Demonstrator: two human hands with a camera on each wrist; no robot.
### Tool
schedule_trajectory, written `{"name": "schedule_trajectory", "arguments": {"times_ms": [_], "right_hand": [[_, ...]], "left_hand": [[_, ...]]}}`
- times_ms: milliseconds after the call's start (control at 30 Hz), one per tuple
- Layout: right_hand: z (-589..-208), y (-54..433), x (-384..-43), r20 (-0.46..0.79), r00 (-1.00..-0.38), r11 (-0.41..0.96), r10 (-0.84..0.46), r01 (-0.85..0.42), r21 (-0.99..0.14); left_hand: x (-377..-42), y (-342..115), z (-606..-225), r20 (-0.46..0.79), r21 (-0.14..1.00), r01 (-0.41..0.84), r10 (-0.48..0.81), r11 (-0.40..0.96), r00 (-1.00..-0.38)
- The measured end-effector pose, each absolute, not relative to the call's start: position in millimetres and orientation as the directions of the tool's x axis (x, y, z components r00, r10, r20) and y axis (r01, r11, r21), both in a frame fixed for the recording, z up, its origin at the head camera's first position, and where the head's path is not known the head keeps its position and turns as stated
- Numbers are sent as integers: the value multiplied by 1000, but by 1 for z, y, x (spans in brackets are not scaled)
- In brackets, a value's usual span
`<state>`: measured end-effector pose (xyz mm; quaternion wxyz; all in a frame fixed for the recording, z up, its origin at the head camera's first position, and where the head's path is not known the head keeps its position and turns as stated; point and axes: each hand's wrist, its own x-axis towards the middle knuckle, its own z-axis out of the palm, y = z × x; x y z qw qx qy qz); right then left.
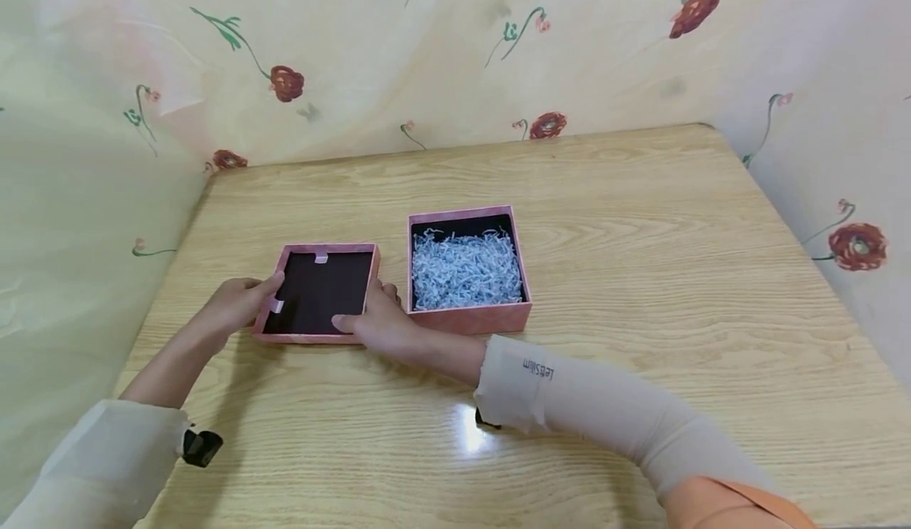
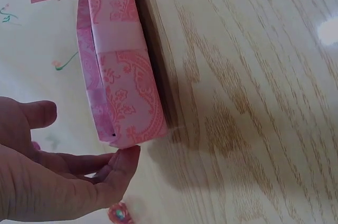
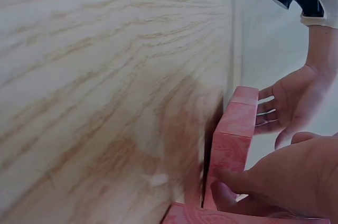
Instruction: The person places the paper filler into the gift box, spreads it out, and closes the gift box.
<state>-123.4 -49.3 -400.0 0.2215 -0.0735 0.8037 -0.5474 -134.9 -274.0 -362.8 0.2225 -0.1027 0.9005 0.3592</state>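
A shallow pink patterned box lid point(image 1: 313, 296) lies on the left of the table, its black inside facing up, with white ribbon ends showing. My left hand point(image 1: 235, 304) is at its left side; in the left wrist view the fingertips point(image 2: 127, 155) touch the lid's end, fingers fairly straight and thumb apart. The right hand point(image 1: 387, 323) pinches the near right corner, thumb over the rim and fingers outside the wall. Just right of that hand stands the deeper pink box point(image 1: 470, 319), open at the top and holding pale blue shredded paper point(image 1: 466, 272).
A light wood-grain table point(image 1: 676, 276) extends around both pieces. Flower-printed sheeting point(image 1: 398, 54) hangs along its back and sides. Dark camera mounts point(image 1: 202, 447) sit at the pale sleeves' cuffs.
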Motion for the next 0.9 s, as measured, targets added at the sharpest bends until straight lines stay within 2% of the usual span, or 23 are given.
{"name": "schedule_trajectory", "arguments": {"times_ms": [200,367,900], "right_hand": [[-405,-52,-126,-249,-888,266,-386,151,-952],[-407,-53,-126,-294,-874,183,-388,239,-953],[-403,-57,-121,-326,-857,173,-399,278,-945]], "left_hand": [[-136,-275,-364,-486,572,-351,-38,741,-873],[-137,-275,-365,-495,567,-353,-34,745,-868],[-134,-274,-359,-491,580,-340,-15,741,-871]]}}
